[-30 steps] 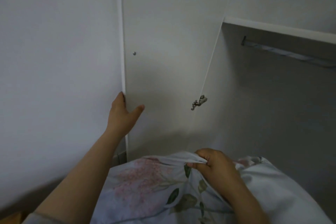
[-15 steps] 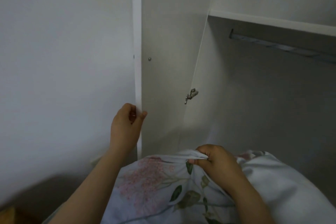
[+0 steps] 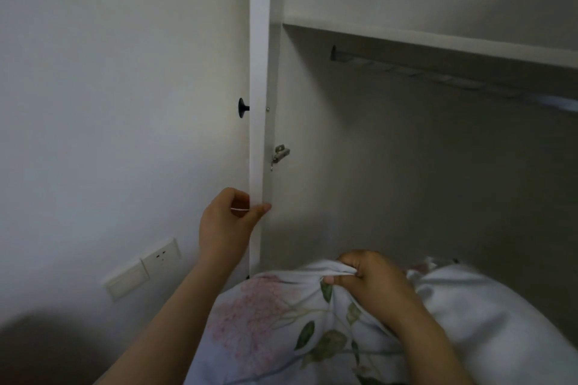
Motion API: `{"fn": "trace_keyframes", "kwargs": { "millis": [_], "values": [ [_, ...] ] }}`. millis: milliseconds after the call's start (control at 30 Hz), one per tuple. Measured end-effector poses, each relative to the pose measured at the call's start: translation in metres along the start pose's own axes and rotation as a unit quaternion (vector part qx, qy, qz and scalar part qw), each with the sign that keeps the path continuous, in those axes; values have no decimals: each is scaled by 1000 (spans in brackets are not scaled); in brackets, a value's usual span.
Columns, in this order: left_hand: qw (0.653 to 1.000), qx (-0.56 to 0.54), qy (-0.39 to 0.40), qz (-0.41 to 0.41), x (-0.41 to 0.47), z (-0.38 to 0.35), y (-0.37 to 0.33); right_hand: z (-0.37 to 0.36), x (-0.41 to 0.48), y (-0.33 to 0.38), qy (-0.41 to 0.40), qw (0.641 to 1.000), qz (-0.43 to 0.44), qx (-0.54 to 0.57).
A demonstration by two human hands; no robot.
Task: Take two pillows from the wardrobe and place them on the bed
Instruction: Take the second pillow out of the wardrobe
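The left hand (image 3: 230, 222) grips the long free edge of the door (image 3: 258, 103). Its fingers curl round the outer face and its thumb presses the inner face. The door is seen almost edge-on, a narrow white strip running from the top of the view down behind the pillow (image 3: 275, 328). A dark knob (image 3: 242, 107) sticks out to the left from the outer face, well above the hand. On the inner side, between knob and hand in height, a metal hinge (image 3: 280, 153) joins the door to the wardrobe (image 3: 406, 181).

The right hand (image 3: 372, 284) is closed on the pillow, pinching a bunched fold of its top edge between thumb and curled fingers. The pillow, with a floral print, lies near and low in the middle, between the two forearms. Its left edge is just right of the door's foot. Plain white fabric (image 3: 488, 306) bulges on the right, touching the floral cloth; whether it is a second pillow or part of the same one cannot be told. What the pillow rests on is hidden.

Above the right hand the wardrobe opens wide and deep, up to a rail (image 3: 422, 70) and, just above that, the front edge of a shelf (image 3: 438, 40), both slanting down to the right. To the left of the door a pale wall (image 3: 109, 87) stands close, with two switch plates (image 3: 144, 266) low on it, beside the left forearm. The gap between the door's outer face and the wall looks narrow.
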State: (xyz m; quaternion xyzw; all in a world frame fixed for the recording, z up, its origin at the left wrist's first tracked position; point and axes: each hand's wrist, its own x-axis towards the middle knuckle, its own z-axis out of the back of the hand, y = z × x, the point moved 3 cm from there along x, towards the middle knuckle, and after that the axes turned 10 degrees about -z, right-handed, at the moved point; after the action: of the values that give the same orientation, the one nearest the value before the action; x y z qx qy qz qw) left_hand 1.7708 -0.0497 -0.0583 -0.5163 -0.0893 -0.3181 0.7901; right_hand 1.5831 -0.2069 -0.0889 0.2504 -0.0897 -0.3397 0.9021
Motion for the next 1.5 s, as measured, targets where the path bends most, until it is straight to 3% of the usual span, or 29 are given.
{"fn": "trace_keyframes", "kwargs": {
  "millis": [233,700,1033,1500],
  "values": [
    [996,-18,84,-26,0,-58,-31,27,-15,-53,-20,999,-44,-11],
    [982,-51,154,-94,35,-168,-91,61,-20,-102,-101,978,-181,26],
    [949,-179,253,-58,49,-208,-103,64,-12,-96,-152,963,-213,66],
    [918,-195,340,-63,61,-244,-107,72,-17,-100,-174,946,-267,66]
  ]
}}
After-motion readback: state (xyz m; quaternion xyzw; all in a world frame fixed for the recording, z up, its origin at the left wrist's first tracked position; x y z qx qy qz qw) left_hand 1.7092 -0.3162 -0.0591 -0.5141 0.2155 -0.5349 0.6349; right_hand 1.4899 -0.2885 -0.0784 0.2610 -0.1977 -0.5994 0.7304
